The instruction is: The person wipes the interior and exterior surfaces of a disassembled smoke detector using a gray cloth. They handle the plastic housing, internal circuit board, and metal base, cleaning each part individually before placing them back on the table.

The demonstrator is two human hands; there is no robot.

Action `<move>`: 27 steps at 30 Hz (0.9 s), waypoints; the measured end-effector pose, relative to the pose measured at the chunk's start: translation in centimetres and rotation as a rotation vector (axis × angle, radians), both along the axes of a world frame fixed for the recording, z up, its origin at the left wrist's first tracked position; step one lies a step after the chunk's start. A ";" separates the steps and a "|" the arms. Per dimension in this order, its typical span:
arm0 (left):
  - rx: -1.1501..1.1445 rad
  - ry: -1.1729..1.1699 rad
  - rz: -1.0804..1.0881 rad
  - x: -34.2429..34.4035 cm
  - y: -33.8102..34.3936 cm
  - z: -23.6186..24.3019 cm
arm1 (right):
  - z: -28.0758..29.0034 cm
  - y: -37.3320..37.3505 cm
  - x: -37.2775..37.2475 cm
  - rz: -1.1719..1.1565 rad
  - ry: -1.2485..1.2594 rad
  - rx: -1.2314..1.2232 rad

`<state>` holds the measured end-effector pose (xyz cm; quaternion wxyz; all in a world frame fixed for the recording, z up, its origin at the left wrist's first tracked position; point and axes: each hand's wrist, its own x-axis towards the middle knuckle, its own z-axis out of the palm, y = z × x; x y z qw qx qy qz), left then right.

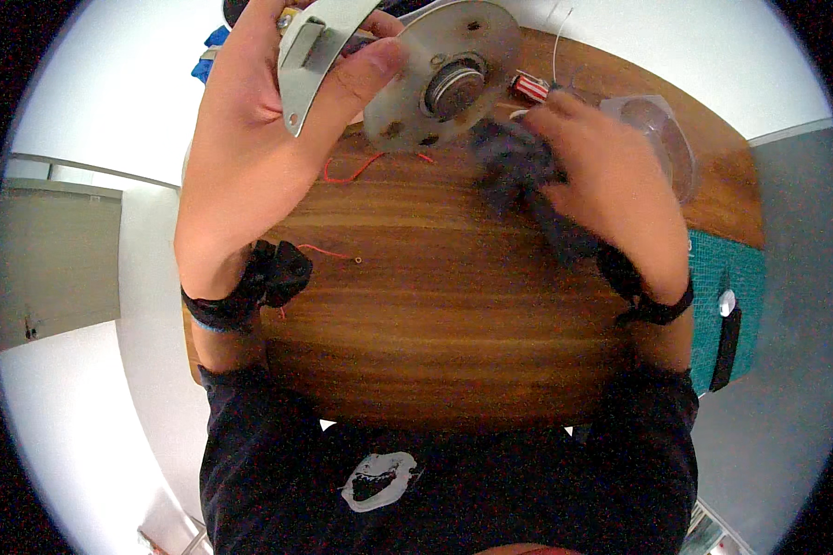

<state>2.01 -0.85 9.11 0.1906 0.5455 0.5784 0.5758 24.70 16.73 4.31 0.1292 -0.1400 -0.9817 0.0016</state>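
My left hand (250,157) is raised at the upper left, closed on a grey metal part. The part has a curved bracket (319,69) and a round metal plate (398,97) with several holes and a raised hub (455,88) in its middle. In my right hand (606,153) there is a dark grey cloth (518,166), bunched up and hanging toward the wrist. Motion smears the cloth and the fingertips. The cloth is beside the plate's lower right rim; whether they touch I cannot tell.
On the wooden table (453,351) lie a red wire (350,176) and another red wire with a ring end (329,251). A red-and-white striped piece (530,88) and a clear plastic container (680,153) are beyond my right hand. A teal cutting mat (708,347) bears a black strip (727,351).
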 end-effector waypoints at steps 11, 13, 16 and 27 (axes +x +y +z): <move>0.108 -0.004 0.030 1.7 1.4 -2.5 | 5.0 -0.6 1.8 0.149 0.432 -0.006; 0.078 -0.090 0.004 1.8 1.4 -2.8 | 3.3 -1.0 -0.8 0.348 0.538 -0.063; -0.138 -0.055 0.128 3.5 0.3 0.4 | 2.2 -0.6 -1.4 0.223 0.580 -0.149; -0.070 0.093 0.257 2.8 0.7 -1.6 | 1.1 -2.5 -1.4 0.583 0.421 0.027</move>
